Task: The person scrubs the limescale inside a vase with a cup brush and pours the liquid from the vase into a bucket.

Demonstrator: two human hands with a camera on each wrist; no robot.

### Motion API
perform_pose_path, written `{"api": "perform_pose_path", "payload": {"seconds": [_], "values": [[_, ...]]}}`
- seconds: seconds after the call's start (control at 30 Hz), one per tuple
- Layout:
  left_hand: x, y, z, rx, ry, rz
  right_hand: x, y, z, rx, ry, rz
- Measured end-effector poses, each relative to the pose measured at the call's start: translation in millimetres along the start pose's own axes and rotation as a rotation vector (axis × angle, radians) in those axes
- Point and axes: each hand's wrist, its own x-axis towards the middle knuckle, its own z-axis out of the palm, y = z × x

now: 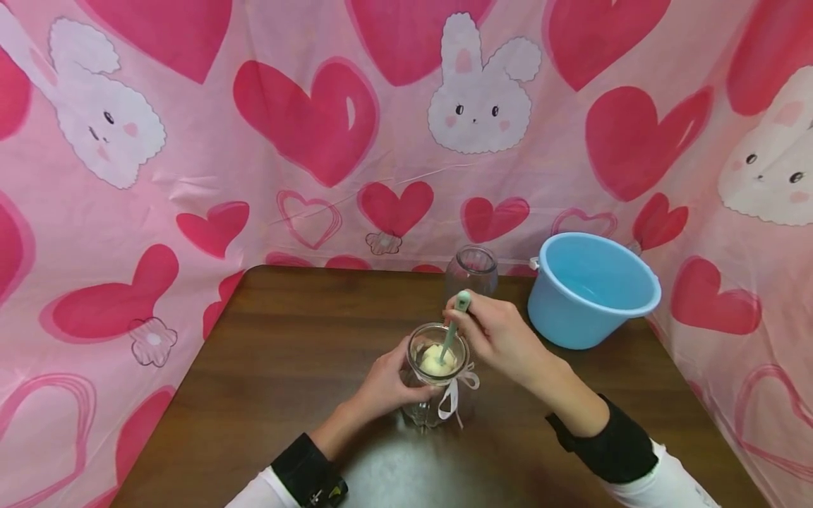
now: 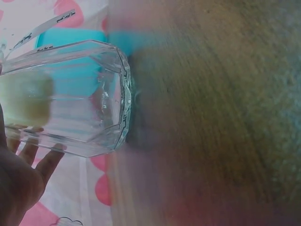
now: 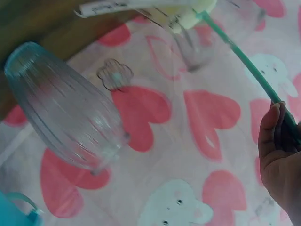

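Observation:
A clear glass jar with a white ribbon at its neck stands on the brown table. My left hand grips its side; the fingers show behind the glass. A pale yellow sponge sits inside the jar, also seen in the left wrist view. My right hand pinches the green handle of the brush that carries the sponge; the handle runs from my fingers up to the sponge.
A second clear ribbed glass vase stands just behind the jar, large in the right wrist view. A light blue plastic basin sits at the table's back right. A pink heart-and-bunny cloth hangs around the table.

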Motion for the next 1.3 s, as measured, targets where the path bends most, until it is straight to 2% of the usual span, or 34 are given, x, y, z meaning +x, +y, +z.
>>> {"api": "perform_pose_path", "payload": {"seconds": [0.13, 0.23, 0.33, 0.47, 0.57, 0.67, 0.8, 1.0, 1.17, 1.3], "values": [[0.2, 1.6, 0.1, -0.002, 0.008, 0.003, 8.7, -6.0, -9.6, -0.021, 0.111, -0.041], [1.2, 2.4, -0.2, -0.008, 0.01, 0.002, 13.3, -7.5, -12.9, -0.034, 0.142, -0.047], [2.5, 1.7, -0.8, -0.015, 0.0, 0.005, 12.7, -5.2, -9.5, -0.025, 0.102, -0.042], [4.0, 0.1, -2.3, -0.015, -0.002, 0.002, 8.9, 1.0, 1.7, 0.007, -0.021, -0.003], [4.9, -0.4, -2.7, -0.01, -0.005, -0.001, 5.6, 5.3, 8.5, 0.012, -0.073, 0.023], [4.4, -0.8, -2.0, -0.012, -0.026, -0.013, 4.1, 4.8, 7.1, -0.004, -0.043, 0.007], [2.3, -0.8, -0.4, -0.016, -0.025, -0.028, 9.3, -3.7, -7.2, -0.022, 0.038, -0.019], [2.9, -1.6, 0.4, 0.014, 0.006, 0.001, 20.0, -14.1, -24.7, 0.008, 0.054, 0.022], [4.2, -0.6, -1.7, -0.003, -0.007, -0.01, 11.9, -8.0, -14.4, 0.045, 0.065, 0.003], [3.5, -1.8, -2.1, -0.004, -0.026, -0.019, -1.5, 0.9, -0.1, 0.078, 0.035, 0.019]]}}
